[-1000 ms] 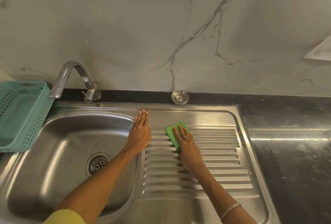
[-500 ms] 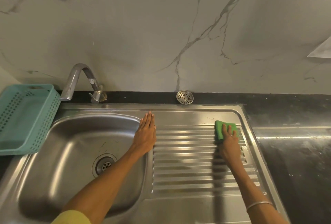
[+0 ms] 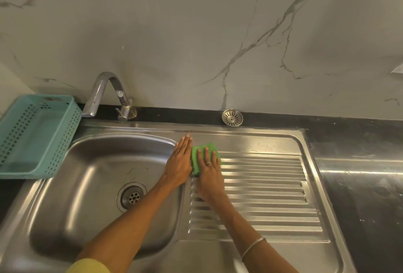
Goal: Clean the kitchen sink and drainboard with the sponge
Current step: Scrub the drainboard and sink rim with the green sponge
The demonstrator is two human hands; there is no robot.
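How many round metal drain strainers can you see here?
2. One drain strainer sits in the bottom of the sink basin; a loose strainer lies on the dark ledge behind the drainboard.

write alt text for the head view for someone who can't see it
A person's right hand presses a green sponge flat on the far left corner of a ribbed steel drainboard, while the left hand rests flat on the ridge beside the sink basin. A curved tap, a teal basket and a loose strainer sit along the back.
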